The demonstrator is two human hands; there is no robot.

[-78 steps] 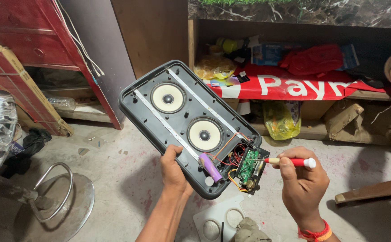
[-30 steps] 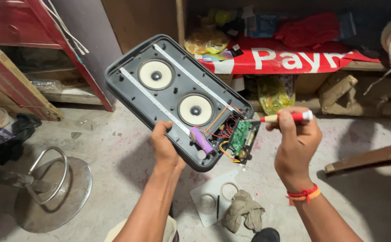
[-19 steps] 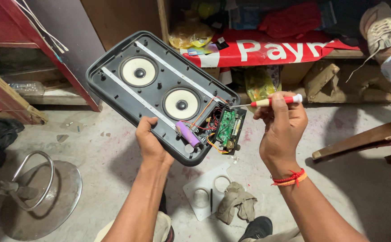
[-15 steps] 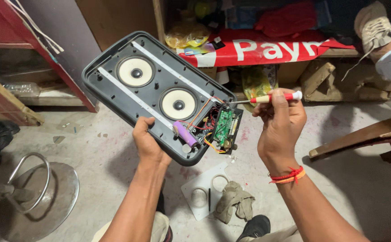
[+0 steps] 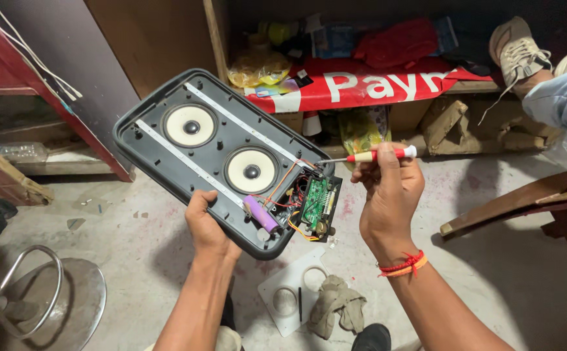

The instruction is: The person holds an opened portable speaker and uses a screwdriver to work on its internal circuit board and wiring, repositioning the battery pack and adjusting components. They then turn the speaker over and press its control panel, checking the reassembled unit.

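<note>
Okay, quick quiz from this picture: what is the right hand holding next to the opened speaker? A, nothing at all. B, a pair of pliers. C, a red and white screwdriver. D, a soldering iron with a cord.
C: the right hand grips a red and white screwdriver whose thin metal tip points toward the green circuit board in the opened speaker panel, which the left hand holds from below.

Speaker shell [image 5: 166,140]: I see dark grey, with two pale strips across it.
Cones [image 5: 251,170]: cream with black centres.
Battery cell [image 5: 261,213]: purple.
Circuit board [image 5: 314,198]: green, with red, orange and yellow wires.
Screwdriver [image 5: 378,155] in my right hand [image 5: 387,195]: red handle, white cap.
Wrist thread [image 5: 404,265]: red and orange.
Cloth on shelf [image 5: 361,83]: red with white markings.
Floor [image 5: 134,253]: grey, faint pink stains.
</note>
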